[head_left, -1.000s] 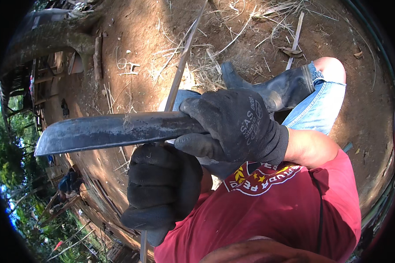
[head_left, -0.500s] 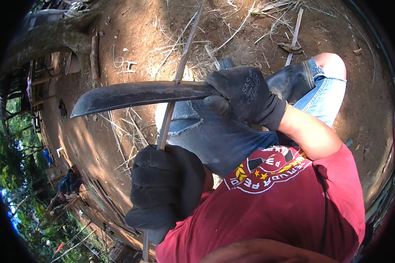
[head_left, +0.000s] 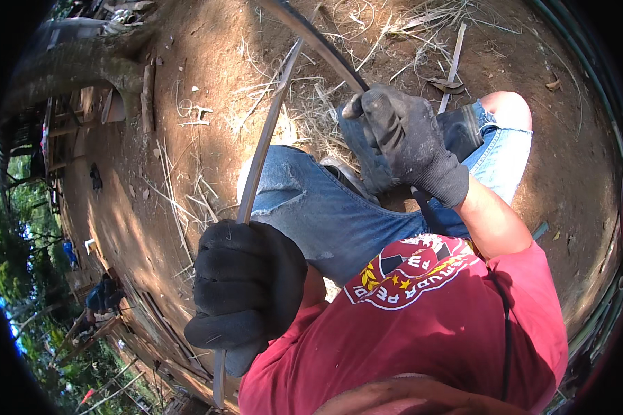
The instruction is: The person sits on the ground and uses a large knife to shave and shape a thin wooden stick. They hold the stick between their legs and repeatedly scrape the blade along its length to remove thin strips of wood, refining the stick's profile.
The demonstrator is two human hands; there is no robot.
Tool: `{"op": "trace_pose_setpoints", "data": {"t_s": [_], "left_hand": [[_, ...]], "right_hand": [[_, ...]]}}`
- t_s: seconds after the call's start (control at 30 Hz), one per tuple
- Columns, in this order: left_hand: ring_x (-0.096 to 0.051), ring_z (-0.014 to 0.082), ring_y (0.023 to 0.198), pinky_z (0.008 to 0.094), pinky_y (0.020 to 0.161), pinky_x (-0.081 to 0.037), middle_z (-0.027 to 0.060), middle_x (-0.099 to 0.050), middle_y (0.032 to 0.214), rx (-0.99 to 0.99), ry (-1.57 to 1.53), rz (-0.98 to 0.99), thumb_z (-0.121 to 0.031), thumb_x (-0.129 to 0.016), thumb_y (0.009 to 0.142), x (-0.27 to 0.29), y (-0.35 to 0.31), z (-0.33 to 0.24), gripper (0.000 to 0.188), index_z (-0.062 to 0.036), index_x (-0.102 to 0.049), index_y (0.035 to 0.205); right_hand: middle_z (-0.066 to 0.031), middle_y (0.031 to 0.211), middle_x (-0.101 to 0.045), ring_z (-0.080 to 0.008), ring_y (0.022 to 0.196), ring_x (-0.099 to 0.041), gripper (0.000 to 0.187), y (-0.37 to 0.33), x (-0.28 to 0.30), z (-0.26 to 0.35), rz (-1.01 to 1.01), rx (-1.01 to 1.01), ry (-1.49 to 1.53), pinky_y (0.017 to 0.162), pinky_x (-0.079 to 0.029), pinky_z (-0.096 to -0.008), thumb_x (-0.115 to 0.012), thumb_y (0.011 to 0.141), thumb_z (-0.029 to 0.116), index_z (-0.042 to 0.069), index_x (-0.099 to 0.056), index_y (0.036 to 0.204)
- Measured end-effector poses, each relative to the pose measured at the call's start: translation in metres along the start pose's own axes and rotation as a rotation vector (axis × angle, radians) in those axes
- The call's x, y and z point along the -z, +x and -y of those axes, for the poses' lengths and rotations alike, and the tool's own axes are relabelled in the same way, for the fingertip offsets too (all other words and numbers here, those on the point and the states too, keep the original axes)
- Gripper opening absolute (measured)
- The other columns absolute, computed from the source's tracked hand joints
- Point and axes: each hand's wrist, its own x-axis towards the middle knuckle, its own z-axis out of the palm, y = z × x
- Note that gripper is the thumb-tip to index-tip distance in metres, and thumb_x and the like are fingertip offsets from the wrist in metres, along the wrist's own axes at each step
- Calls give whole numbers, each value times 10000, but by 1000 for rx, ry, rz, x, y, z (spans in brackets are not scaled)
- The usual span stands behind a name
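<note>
My left hand point(head_left: 248, 294), in a black glove, is wrapped around a long thin strip of wood or bamboo point(head_left: 262, 155). The strip rises from below the fist and slants up towards the top of the view. In a dusty dark glove, my right hand point(head_left: 408, 135) grips a machete point(head_left: 322, 47), its handle hidden by the fingers. The blade points up and to the left, and its tip is cut off by the top edge. Near the strip's upper end the blade crosses it; whether they touch I cannot tell.
My bent legs in torn jeans point(head_left: 346, 221) lie beneath my hands. Pale shavings point(head_left: 318, 114) litter the brown dirt ground. A flat pale slat point(head_left: 453, 66) lies beyond my right hand. A thick log or root point(head_left: 69, 72) is at far left, with another person point(head_left: 104, 296) below it.
The machete has swung from lying level across the strip to pointing up and away, and my right hand has turned over. My left hand has shifted slightly left and down, still holding the strip.
</note>
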Motion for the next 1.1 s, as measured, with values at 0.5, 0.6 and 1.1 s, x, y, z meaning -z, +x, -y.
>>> {"op": "trace_pose_setpoints", "data": {"t_s": [0.5,0.6,1.1], "left_hand": [[-313,82,471,272,460,-232,-54,-343,574,-17,65,-79,-412,-401,1024,-21,-1,-8,402,-175,-404,700],[-314,76,458,263,443,-226,-59,-342,566,-31,86,-115,-383,-407,1024,-21,-3,-5,389,-179,-398,693],[-285,108,482,316,505,-254,-29,-309,565,-89,157,-304,-551,-333,1035,-26,-9,6,517,-158,-411,708]], "right_hand": [[-135,695,-622,-326,652,-658,466,2,-29,38,232,198,-138,595,-496,-436,-597,914,526,61,-620,902],[-139,703,-646,-322,661,-674,476,5,-30,33,274,162,-180,590,-511,-436,-574,932,530,56,-616,902],[-211,760,-658,-403,748,-656,583,37,-4,-133,167,-293,-640,682,-516,-487,-398,993,593,75,-657,926]]}}
